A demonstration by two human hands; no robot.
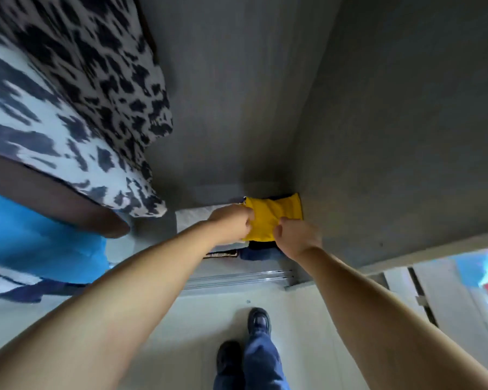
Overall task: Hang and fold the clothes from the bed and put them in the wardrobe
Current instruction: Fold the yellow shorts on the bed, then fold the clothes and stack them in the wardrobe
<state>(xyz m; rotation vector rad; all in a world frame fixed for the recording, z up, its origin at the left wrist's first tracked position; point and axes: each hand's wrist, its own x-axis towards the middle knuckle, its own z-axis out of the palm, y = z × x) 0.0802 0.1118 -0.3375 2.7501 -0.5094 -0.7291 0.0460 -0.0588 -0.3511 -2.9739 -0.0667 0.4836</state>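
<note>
Both arms reach down into wardrobe (378,136), grey inside. Folded yellow garment (271,218) sits on pile at wardrobe floor, tucked against right wall. Left hand (233,223) grip pinching garment's left edge, fingers curled. Right hand (296,239) grip pinching near front edge, thumb on cloth. Beneath it: dark folded clothes (261,250), pale folded piece (197,218) at left. Hanging at left: black-and-white patterned garment (68,108), brown piece, blue garment (40,240). Sliding-door track (237,278) below pile. Dark shoes (258,322) on pale floor.
</note>
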